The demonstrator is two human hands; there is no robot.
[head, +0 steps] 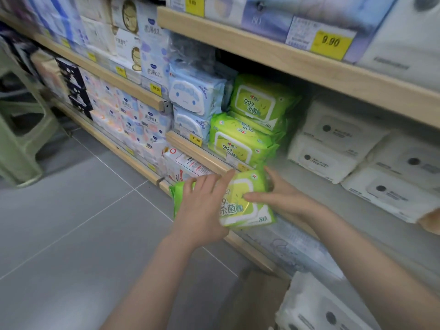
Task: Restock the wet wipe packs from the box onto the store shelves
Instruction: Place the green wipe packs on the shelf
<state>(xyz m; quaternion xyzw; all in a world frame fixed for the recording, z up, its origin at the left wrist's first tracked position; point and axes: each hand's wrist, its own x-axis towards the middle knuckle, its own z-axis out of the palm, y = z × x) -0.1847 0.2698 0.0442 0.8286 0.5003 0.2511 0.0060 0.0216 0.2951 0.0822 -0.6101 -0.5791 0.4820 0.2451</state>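
Observation:
A green wet wipe pack (240, 201) with a white lid is held between both my hands just in front of the wooden shelf edge (200, 153). My left hand (202, 206) covers its left half and top. My right hand (281, 194) grips its right side, thumb on the lid. Behind it, several identical green packs (252, 120) lie stacked on the shelf. The box is partly visible as a brown patch (259, 296) at the bottom.
Blue cartoon wipe packs (195, 98) stand left of the green stack, white packs (352, 148) to the right. More white packs (316, 313) lie at lower right. A green plastic stool (21, 129) stands at left on the grey tiled floor (78, 222).

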